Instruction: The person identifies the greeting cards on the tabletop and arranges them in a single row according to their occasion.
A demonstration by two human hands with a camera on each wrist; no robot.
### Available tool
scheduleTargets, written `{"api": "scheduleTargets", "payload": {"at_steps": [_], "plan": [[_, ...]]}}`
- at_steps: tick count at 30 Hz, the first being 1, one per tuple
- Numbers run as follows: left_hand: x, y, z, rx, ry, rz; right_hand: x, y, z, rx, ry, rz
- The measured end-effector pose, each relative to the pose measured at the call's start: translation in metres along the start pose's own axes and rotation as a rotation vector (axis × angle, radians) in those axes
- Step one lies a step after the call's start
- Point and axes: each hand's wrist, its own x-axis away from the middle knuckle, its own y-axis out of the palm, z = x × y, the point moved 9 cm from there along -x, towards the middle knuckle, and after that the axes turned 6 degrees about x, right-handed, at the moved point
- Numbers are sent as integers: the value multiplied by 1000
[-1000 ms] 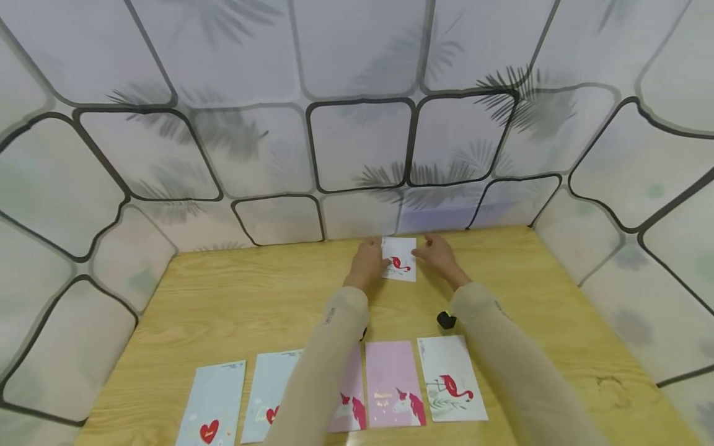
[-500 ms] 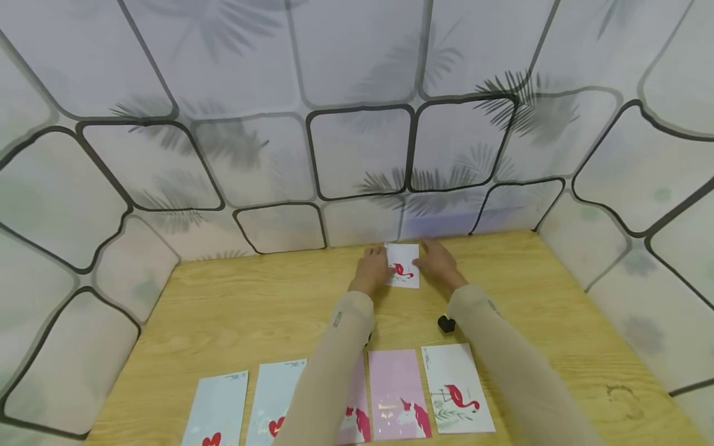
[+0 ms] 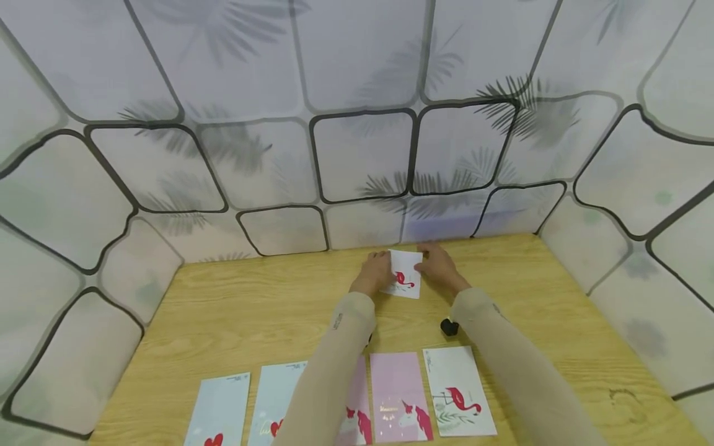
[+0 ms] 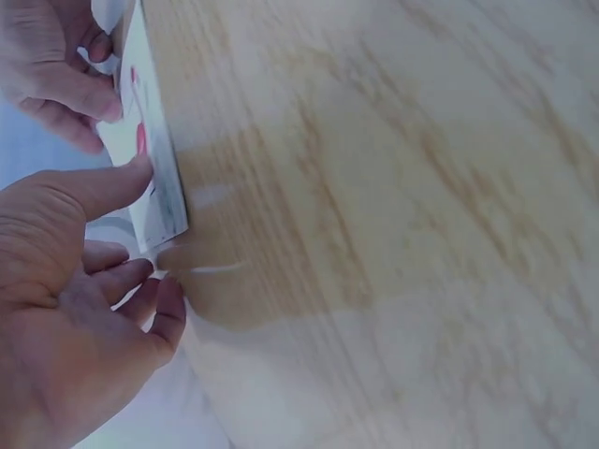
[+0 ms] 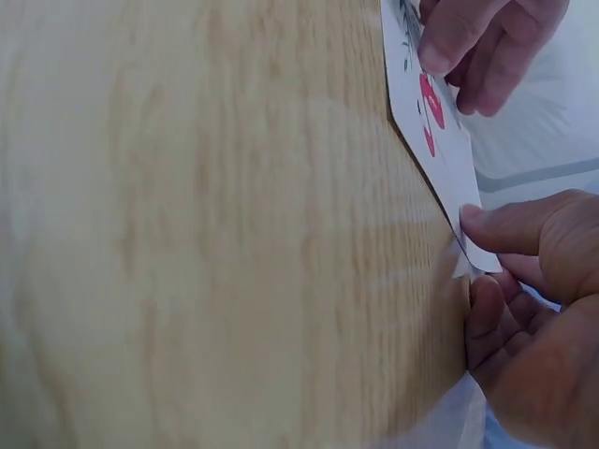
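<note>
A small white card with a pink-red flamingo (image 3: 411,262) is held between both hands at the far side of the table. My left hand (image 3: 375,274) has its left edge, the thumb lying over the printed face in the left wrist view and the other fingers curled beside and behind it. At the opposite edge, my right hand (image 3: 439,267) pinches a corner; the right wrist view shows the thumb (image 5: 501,224) on top and fingers bent underneath. The card (image 5: 449,159) slants low over the wood. Its underside is hidden.
Nearer on the wooden table (image 3: 251,310) lies a row: light blue heart cards (image 3: 220,402), pink unicorn cards (image 3: 397,384) and a larger white flamingo card (image 3: 454,378). My left sleeve (image 3: 329,371) covers part of the row. A patterned wall (image 3: 362,155) stands behind the table.
The small flamingo card has come slightly nearer and turned a little, both hands keeping hold of its edges. The view has tilted slightly upward; the row of cards lies as before.
</note>
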Motion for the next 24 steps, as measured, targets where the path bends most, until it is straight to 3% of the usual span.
{"api": "scheduleTargets", "payload": {"at_steps": [7, 11, 14, 19, 24], "plan": [[8, 2, 4, 80, -6, -100, 3, -3, 5, -137, 86, 53], [11, 1, 4, 98, -7, -98, 7, -6, 6, -188, 101, 52], [10, -1, 2, 133, -14, -42, 9, -7, 7, -264, 90, 25], [6, -13, -3, 221, 1, 122, 13, -6, 8, -468, 131, -40], [12, -39, -7, 440, 57, 246, 16, -7, 6, -632, 218, -95]]}}
